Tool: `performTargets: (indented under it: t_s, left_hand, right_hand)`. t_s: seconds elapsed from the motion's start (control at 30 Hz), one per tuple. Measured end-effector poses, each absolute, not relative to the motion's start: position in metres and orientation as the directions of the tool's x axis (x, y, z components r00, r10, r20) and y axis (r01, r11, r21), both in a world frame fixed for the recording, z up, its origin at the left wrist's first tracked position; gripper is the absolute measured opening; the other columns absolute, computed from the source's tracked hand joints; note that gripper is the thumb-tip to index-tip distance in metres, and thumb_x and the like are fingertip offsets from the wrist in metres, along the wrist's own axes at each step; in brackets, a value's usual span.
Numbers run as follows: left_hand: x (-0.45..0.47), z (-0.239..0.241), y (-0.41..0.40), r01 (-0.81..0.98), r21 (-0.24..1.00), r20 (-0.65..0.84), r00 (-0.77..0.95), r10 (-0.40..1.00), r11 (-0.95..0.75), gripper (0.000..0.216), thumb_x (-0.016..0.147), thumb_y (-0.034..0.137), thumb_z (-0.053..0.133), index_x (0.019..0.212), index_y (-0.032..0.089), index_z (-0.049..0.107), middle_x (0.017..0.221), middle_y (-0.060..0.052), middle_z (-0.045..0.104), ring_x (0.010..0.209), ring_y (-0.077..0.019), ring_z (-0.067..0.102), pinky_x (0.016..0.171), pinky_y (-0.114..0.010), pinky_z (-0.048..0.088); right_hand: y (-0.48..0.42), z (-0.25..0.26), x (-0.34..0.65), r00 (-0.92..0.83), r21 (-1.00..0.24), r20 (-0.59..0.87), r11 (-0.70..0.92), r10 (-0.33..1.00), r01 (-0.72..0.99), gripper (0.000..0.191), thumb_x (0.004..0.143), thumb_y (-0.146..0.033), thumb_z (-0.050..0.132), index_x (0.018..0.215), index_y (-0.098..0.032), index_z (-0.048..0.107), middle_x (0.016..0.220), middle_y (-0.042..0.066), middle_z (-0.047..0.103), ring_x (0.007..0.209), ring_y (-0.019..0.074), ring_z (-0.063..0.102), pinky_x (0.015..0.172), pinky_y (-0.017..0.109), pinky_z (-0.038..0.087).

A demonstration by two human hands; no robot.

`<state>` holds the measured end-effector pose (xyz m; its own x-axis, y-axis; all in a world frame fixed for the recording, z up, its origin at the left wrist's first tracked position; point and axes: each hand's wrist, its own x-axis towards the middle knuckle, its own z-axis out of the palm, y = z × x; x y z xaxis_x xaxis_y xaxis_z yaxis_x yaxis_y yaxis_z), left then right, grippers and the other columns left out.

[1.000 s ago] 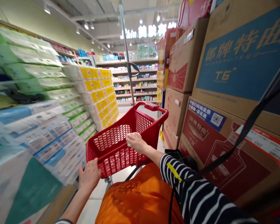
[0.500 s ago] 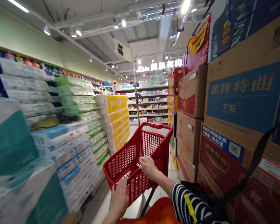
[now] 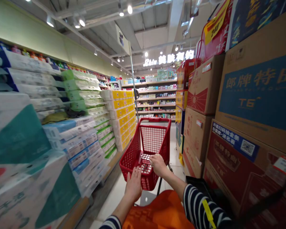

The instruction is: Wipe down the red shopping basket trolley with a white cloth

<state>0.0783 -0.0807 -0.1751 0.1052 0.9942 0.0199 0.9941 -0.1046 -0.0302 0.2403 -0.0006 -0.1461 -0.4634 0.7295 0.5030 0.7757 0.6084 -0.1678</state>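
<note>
A red plastic shopping cart (image 3: 153, 140) stands in the aisle right in front of me, its mesh basket holding nothing I can see. My left hand (image 3: 134, 184) lies on the near rim of the cart with the fingers stretched forward. My right hand (image 3: 158, 164) is closed over the near rim a little to the right, with something pale under the fingers that I cannot make out. Both sleeves are navy with white stripes, and an orange bag (image 3: 159, 211) hangs below my arms.
Stacked packs of tissue and paper rolls (image 3: 62, 133) line the left side. Tall stacks of brown and red cartons (image 3: 240, 111) wall the right side. A thin pole (image 3: 134, 92) rises from the cart. Shelves of goods (image 3: 154, 95) close the aisle's far end.
The cart has rolled forward down the aisle and straightened. My view has swung a bit right. Both hands stayed on the near rim, drawing closer together.
</note>
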Motion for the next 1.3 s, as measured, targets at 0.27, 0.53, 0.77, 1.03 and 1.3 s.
performTargets:
  t_s: [0.27,0.53,0.77,1.03,1.3]
  left_hand:
    - [0.076,-0.165,-0.068,0.998,-0.003,-0.002,-0.057,0.998,0.057,0.071,0.072,0.015,0.041,0.140,0.017,0.022,0.150,-0.012,0.012,0.138,-0.0288,0.007,0.106,-0.056,0.015]
    - [0.067,-0.165,-0.070,0.996,0.051,-0.019,-0.074,0.997,0.075,0.073,0.070,0.016,0.050,0.138,0.023,0.027,0.150,-0.017,0.008,0.137,-0.0347,0.003,0.104,-0.050,0.023]
    - [0.060,-0.158,-0.071,0.998,0.060,-0.067,-0.033,0.997,0.037,0.076,0.068,0.019,0.052,0.139,0.021,0.026,0.150,-0.016,0.008,0.136,-0.0353,0.002,0.105,-0.046,0.023]
    - [0.069,-0.158,-0.076,0.994,0.069,-0.053,0.089,0.995,-0.085,0.075,0.069,0.018,0.051,0.139,0.024,0.025,0.151,-0.012,0.006,0.138,-0.0282,0.002,0.108,-0.047,0.016]
    - [0.048,-0.164,-0.076,0.975,0.103,-0.077,-0.191,0.978,0.199,0.077,0.072,0.019,0.047,0.140,0.012,0.014,0.149,-0.018,0.012,0.138,-0.0272,0.009,0.106,-0.051,0.019]
  right_hand:
    - [-0.026,-0.167,0.252,-0.489,-0.225,0.389,0.596,0.781,0.771,0.034,0.074,-0.008,0.048,0.104,-0.015,0.062,0.108,0.010,0.061,0.104,0.0205,0.050,0.093,0.032,0.032]
    - [-0.038,-0.189,0.221,-0.334,-0.303,0.479,0.510,0.812,0.805,0.049,0.076,-0.006,0.045,0.124,-0.010,0.048,0.131,0.015,0.046,0.123,0.0249,0.037,0.102,0.042,0.027]
    - [-0.041,-0.186,0.223,-0.554,-0.158,0.478,0.687,0.682,0.710,0.045,0.081,-0.014,0.046,0.125,-0.016,0.047,0.135,0.012,0.043,0.123,0.0240,0.038,0.101,0.042,0.028]
    - [-0.042,-0.174,0.243,-0.433,-0.166,0.462,0.556,0.774,0.815,0.028,0.085,-0.015,0.043,0.109,-0.016,0.059,0.112,0.012,0.060,0.103,0.0232,0.053,0.095,0.039,0.034]
    - [-0.043,-0.191,0.220,-0.461,-0.181,0.492,0.604,0.739,0.776,0.042,0.085,-0.012,0.044,0.127,-0.014,0.048,0.136,0.013,0.043,0.125,0.0242,0.038,0.105,0.045,0.027]
